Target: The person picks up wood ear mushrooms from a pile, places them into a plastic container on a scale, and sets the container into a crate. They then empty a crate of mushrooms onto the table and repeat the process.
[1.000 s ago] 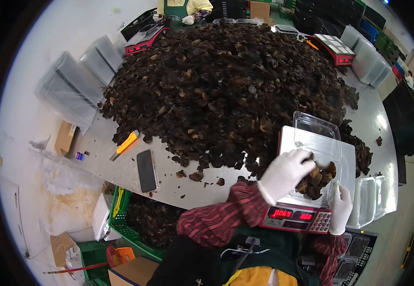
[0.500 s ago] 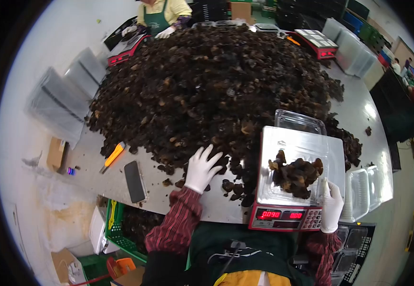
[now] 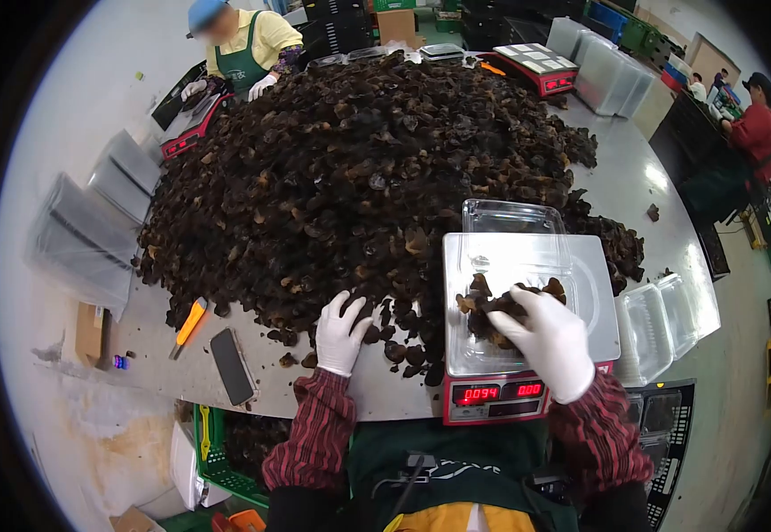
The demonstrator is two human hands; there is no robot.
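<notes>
My left hand [image 3: 341,337], in a white glove, rests at the near edge of a big heap of dark brown fungus-like pieces [image 3: 314,186]; its fingers are apart. My right hand [image 3: 550,341], also gloved, reaches over a clear plastic tray [image 3: 483,359] on a red and silver scale [image 3: 598,301]. Thumb and fingers lie spread on the small pile of brown pieces [image 3: 477,306] in that tray, partly covering it. Red digits on the scale read 0.094 and 0.00.
A yellow cutter [image 3: 192,321] and a phone [image 3: 232,366] lie left on the metal table. Clear trays [image 3: 645,332] stand right of the scale. A gloved co-worker [image 3: 248,53] is behind the heap; a person in red [image 3: 754,133] is far right.
My right hand has moved from the scale's right edge onto the pieces in the tray. The view has shifted, and the scale reading rose from 0.090 to 0.094.
</notes>
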